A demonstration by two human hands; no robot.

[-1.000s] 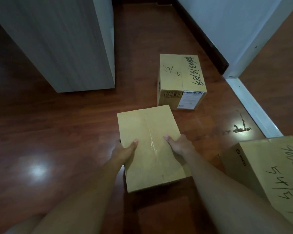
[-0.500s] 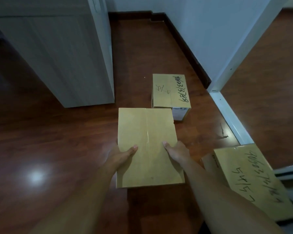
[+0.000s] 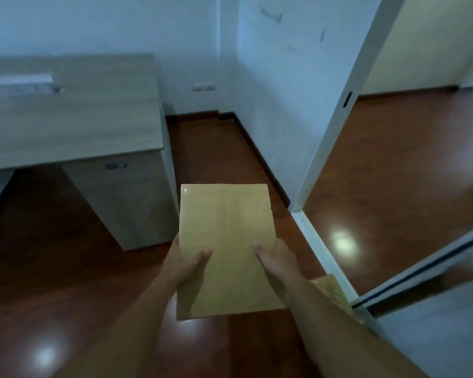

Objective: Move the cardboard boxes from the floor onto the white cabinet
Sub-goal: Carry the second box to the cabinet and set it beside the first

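I hold a plain cardboard box (image 3: 225,249) up off the wooden floor (image 3: 66,296), my left hand (image 3: 187,264) and right hand (image 3: 275,259) clamped on its sides, thumbs lying on top. The white cabinet (image 3: 71,115) stands ahead to my left; another box (image 3: 329,289) peeks out beside my right forearm.

I see plain brown cardboard on the box (image 3: 225,241), smooth, with a strip of clear glossy tape along its top. The cabinet (image 3: 74,113) looks like pale wood-grain laminate, matt. The floor (image 3: 393,165) is reddish wood, polished enough to throw bright glare spots. The wall (image 3: 284,105) is matt paint.
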